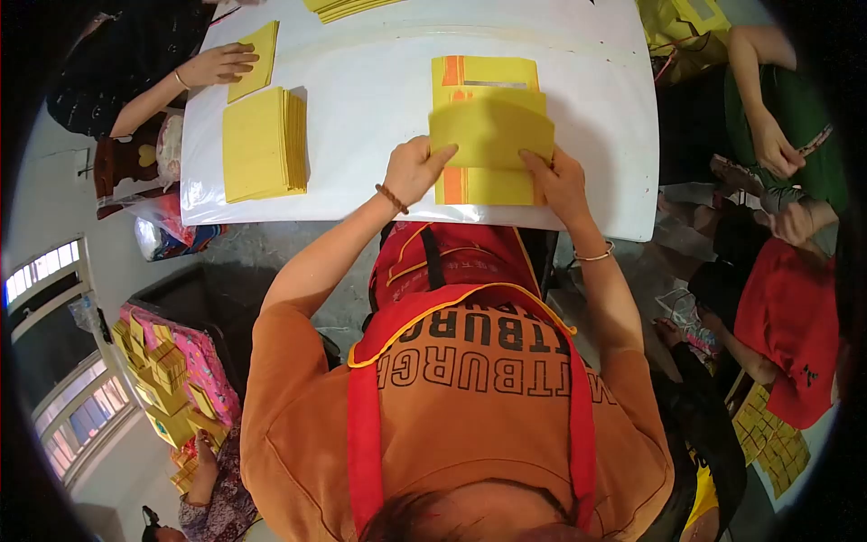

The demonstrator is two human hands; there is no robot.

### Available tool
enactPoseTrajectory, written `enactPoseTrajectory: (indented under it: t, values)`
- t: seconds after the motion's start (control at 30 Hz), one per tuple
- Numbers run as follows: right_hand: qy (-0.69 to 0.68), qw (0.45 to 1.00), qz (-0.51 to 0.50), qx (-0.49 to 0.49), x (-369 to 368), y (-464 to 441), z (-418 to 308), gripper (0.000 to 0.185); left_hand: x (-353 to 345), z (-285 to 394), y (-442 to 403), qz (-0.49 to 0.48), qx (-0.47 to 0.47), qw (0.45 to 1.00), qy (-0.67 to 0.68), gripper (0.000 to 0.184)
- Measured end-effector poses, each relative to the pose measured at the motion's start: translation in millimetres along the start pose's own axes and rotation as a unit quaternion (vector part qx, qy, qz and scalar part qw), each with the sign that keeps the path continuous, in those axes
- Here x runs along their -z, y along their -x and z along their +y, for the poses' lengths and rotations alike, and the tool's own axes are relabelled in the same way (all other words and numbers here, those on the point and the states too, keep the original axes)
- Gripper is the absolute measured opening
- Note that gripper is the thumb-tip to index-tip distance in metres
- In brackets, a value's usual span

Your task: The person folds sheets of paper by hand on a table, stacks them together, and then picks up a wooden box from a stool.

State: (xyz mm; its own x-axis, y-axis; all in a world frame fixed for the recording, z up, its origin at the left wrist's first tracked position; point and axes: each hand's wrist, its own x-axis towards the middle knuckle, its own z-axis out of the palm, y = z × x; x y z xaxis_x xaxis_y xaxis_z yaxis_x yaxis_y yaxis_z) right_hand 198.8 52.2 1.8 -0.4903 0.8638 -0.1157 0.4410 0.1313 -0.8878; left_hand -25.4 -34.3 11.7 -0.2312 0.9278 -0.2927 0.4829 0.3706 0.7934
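A thin, rectangular yellow paper sheet [490,131], bowed along its width, is held by both of the person's hands above the white-covered surface [370,108], right of the middle of its near edge. The left hand [417,170], above a brown beaded bracelet [392,199], pinches the sheet's left side between thumb and fingers. The right hand [560,185], above a thin bangle [595,253], pinches its right side in the same way.

Beneath the sheet and partly covered by it, yellow paper with an orange band down its left side [497,187] lies flat, its lower end just short of the near edge.

Towards the near left corner stands a squared stack of yellow paper [256,144], well apart from the left hand. Just beyond it, near the left edge, another person's hand [219,65] rests on a smaller yellow paper pile [260,65]. At the far edge, left of its middle, a further yellow paper bundle [352,9] is partly out of view.
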Motion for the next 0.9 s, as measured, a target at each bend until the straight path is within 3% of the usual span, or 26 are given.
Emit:
enactPoseTrajectory:
  t: [0.03,0.1,0.13,0.23,0.43,0.53,0.7,0.77,0.8,0.83,0.87,0.9]
  values:
    - [-0.051,0.996,0.068,0.029,-5.0,-3.7,2.5,0.025,-4.9,-6.4,-8.1,0.001,0.000,1.000,0.002,0.040]
    - [-0.057,0.994,0.092,0.030,-12.6,-9.0,9.9,0.030,-15.6,-19.8,-22.5,0.027,0.024,0.988,0.150,0.041]
    - [-0.063,0.991,0.116,0.032,-13.8,-10.8,11.3,0.037,-17.2,-21.4,-25.2,0.028,0.024,0.988,0.152,0.041]
    - [-0.041,0.991,0.122,-0.024,-10.2,-11.4,-2.6,0.048,-15.5,-16.8,-28.8,0.053,0.029,0.992,0.109,0.041]
    - [0.047,0.985,0.140,-0.086,-14.6,-20.4,-10.6,0.047,-9.3,-7.3,-35.1,0.057,0.071,0.996,0.002,0.039]
    - [0.083,0.979,0.154,-0.102,-18.3,-23.0,-10.3,0.046,-6.5,-7.0,-38.8,0.031,0.095,0.995,-0.017,0.038]
    - [0.069,0.980,0.170,-0.078,-22.1,-23.9,-1.7,0.042,-2.5,-11.6,-40.9,0.074,0.041,0.993,0.087,0.037]
    - [0.055,0.980,0.176,-0.073,-21.7,-23.6,-3.3,0.042,10.2,28.1,-30.0,0.080,0.061,0.995,0.017,0.040]
    - [0.066,0.980,0.165,-0.092,-20.8,-22.7,-7.2,0.041,9.5,31.8,-30.8,0.140,-0.092,0.980,-0.109,0.043]
    - [0.078,0.979,0.152,-0.110,-20.2,-22.0,-9.6,0.040,6.8,34.5,-32.2,0.196,-0.240,0.923,-0.228,0.045]
    - [0.082,0.978,0.157,-0.112,-18.0,-21.6,-8.2,0.040,-10.3,35.7,-39.4,0.150,-0.301,0.901,-0.276,0.051]
    - [0.079,0.979,0.160,-0.098,-20.2,-22.0,-5.3,0.040,-17.3,29.7,-41.6,0.150,-0.303,0.900,-0.274,0.051]
